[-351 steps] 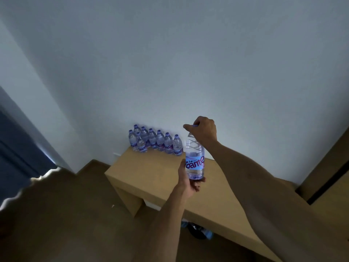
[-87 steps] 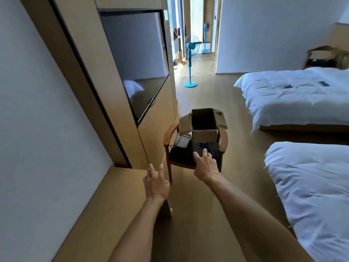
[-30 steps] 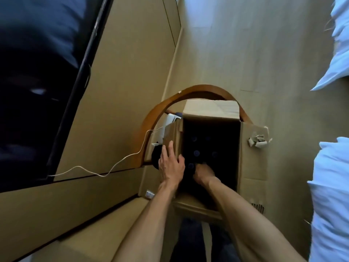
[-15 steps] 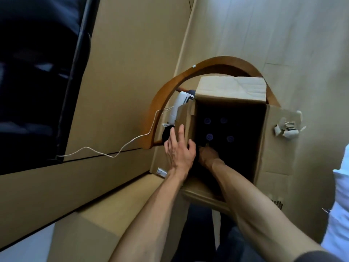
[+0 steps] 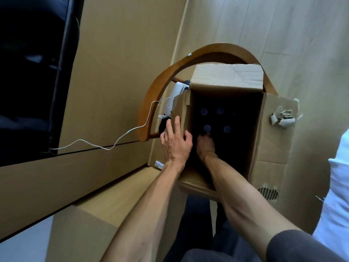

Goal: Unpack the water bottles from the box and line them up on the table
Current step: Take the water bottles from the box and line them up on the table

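On the seat of a curved-back wooden armchair point(image 5: 151, 103) stands an open cardboard box point(image 5: 273, 144), its flaps folded outward and its inside deep in shadow. Down in that dark interior four round bottle caps show faintly, marking water bottles point(image 5: 220, 111) that stand upright in two rows of two toward the far-left part of the box; their bodies cannot be made out. At the box's left wall the left hand point(image 5: 174, 143) lies flat against the outer face of the left flap, fingers straight and slightly spread, thumb hooked over the flap's edge toward the opening. Just right of it, the right hand point(image 5: 204, 146) reaches down inside the box, its fingertips at the nearest left cap; shadow hides the fingers, so whether they are closed round that bottle or merely touching it cannot be told. Torn scraps of cardboard point(image 5: 283, 118) curl up from the box's right flap. Between the box's left wall and the chair's arm sits a white telephone point(image 5: 174, 97), and a thin white cord point(image 5: 113, 142) trails away from it to the left across a tan wall panel. Beyond the box's right side, at the picture's edge, lies white bedding point(image 5: 338, 186).
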Tool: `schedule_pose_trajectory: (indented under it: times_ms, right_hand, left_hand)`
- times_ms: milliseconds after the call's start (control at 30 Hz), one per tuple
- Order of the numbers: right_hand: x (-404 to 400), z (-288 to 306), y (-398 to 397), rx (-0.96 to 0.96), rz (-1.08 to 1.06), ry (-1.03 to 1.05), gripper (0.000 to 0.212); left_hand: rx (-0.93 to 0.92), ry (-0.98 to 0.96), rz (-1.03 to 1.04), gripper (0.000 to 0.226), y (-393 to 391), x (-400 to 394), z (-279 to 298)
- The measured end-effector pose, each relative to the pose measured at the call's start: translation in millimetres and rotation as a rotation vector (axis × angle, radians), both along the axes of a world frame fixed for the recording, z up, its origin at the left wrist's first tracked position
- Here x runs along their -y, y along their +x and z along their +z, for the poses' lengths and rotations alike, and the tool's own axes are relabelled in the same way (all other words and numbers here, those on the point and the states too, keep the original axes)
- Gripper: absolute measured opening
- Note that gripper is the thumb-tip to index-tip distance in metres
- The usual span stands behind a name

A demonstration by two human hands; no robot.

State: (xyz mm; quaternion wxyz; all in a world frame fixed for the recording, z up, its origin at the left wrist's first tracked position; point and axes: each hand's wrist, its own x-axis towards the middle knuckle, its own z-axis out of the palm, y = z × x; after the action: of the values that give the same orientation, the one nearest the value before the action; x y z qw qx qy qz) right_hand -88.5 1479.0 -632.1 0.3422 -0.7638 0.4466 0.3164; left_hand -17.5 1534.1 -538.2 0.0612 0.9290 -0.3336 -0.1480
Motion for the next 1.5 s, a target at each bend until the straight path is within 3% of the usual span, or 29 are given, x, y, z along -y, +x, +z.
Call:
schedule_pose_trajectory:
  times_ms: [267,433,500,600,733,867,1033,1333,1433,1500]
  right_hand:
    - [8,27,-8,0.044,-0.015,-0.074,0.034]
    - [2,69,-17,0.063,-0.098,-0.148,0.025]
    - [0,90,-23,0.061,-0.117,-0.177,0.031]
    - [-2,120,-26,0.085,-0.158,-0.228,0.042]
    - [1,173,-24,0.151,-0.235,-0.32,0.03]
    - [-1,225,-33,0.222,-0.308,-0.431,0.017]
    - [-3,293,-48,0.312,-0.395,-0.542,0.018]
    - [-31,430,-36,0.746,-0.318,-0.81,0.013]
    - [-50,466,-18,0.883,-0.252,-0.871,0.012]
    - [-66,486,-5,0.98,-0.21,-0.901,0.014]
  left_hand:
    - [-0.033,0.002,-0.002,0.06,0,-1,0]
    - [-0.151,0.087,-0.01,0.075,-5,-4,11]
    - [-0.193,0.15,-0.053,0.079,-3,-14,19]
    - [-0.192,0.211,-0.154,0.074,-2,-34,36]
    - [-0.192,0.212,-0.189,0.068,9,-46,73]
    - [-0.215,0.102,-0.172,0.066,26,-49,117]
    - [-0.307,-0.104,-0.066,0.063,35,-53,170]
    - [-0.588,-0.305,0.09,0.056,30,-84,246]
    - [-0.763,-0.446,0.171,0.042,34,-92,271]
    - [-0.965,-0.575,0.344,0.042,40,-100,290]
